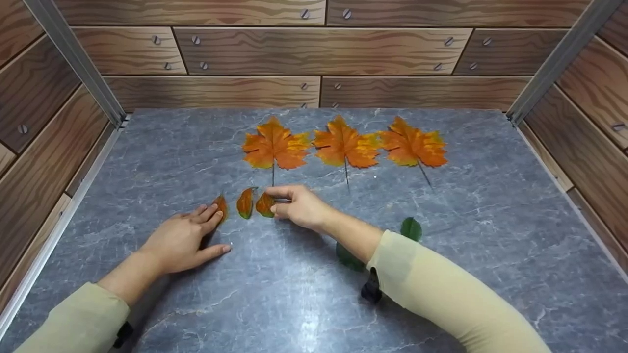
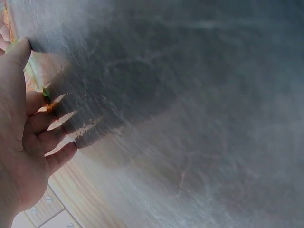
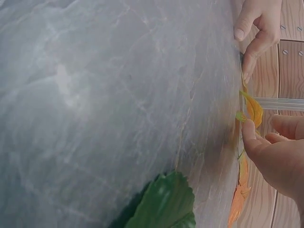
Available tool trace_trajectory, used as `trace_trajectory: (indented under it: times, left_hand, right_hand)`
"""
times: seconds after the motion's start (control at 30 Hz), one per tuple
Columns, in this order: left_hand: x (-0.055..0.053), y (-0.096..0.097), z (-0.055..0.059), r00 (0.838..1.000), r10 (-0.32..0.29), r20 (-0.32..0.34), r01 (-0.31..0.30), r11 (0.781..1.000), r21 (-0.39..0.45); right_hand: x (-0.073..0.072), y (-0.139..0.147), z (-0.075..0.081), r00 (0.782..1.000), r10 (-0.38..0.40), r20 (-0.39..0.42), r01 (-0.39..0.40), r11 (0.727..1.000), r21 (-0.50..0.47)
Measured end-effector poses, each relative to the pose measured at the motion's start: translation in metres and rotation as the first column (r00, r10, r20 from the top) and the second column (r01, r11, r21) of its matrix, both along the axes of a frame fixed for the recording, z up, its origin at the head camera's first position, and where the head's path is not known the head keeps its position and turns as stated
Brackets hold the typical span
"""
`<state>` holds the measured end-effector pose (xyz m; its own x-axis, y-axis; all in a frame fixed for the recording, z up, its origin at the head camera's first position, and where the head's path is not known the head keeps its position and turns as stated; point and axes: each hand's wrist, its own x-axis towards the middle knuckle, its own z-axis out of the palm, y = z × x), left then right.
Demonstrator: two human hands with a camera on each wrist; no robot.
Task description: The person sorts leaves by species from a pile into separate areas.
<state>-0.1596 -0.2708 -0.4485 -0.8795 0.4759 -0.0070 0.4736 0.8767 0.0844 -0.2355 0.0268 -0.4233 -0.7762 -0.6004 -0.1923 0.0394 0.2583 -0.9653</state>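
My right hand (image 1: 304, 208) pinches a small orange-green leaf (image 1: 264, 204) between thumb and fingers, close over the tabletop. Just left of it lies a second small leaf (image 1: 245, 203), curled at its edges. With fingers stretched out, my left hand (image 1: 179, 240) rests on the table, its fingertips touching a third small leaf (image 1: 222, 208) that they partly cover. In the right wrist view, the thumb of the right hand (image 3: 280, 152) stands by a yellowish leaf (image 3: 254, 110). The left wrist view shows the left hand (image 2: 31, 128) with its fingers spread on the surface.
Three orange maple leaves (image 1: 345, 143) with stems lie in a row at the back. Two green leaves lie near the right forearm, one (image 1: 411, 229) beyond it and one (image 1: 347, 257) partly under it. Wood-patterned walls (image 1: 319, 49) enclose the grey marbled table (image 1: 171, 157).
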Motion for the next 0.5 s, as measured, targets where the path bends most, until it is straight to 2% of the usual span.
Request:
trace_trajectory:
  times: [0.2,0.33,0.5]
  left_hand:
    - [0.001,-0.002,0.001,1.000,0.002,-0.003,-0.002,1.000,0.006]
    - [0.001,-0.001,0.002,1.000,-0.001,0.003,0.001,1.000,0.012]
    - [0.001,-0.001,0.001,1.000,-0.009,0.003,0.009,1.000,0.015]
  right_hand:
    - [0.002,0.004,0.002,0.999,0.000,-0.035,0.001,1.000,0.026]
    - [0.004,0.016,0.010,0.993,0.028,-0.117,-0.018,0.996,0.082]
    - [0.004,0.043,0.024,0.967,0.079,-0.242,-0.047,0.990,0.134]
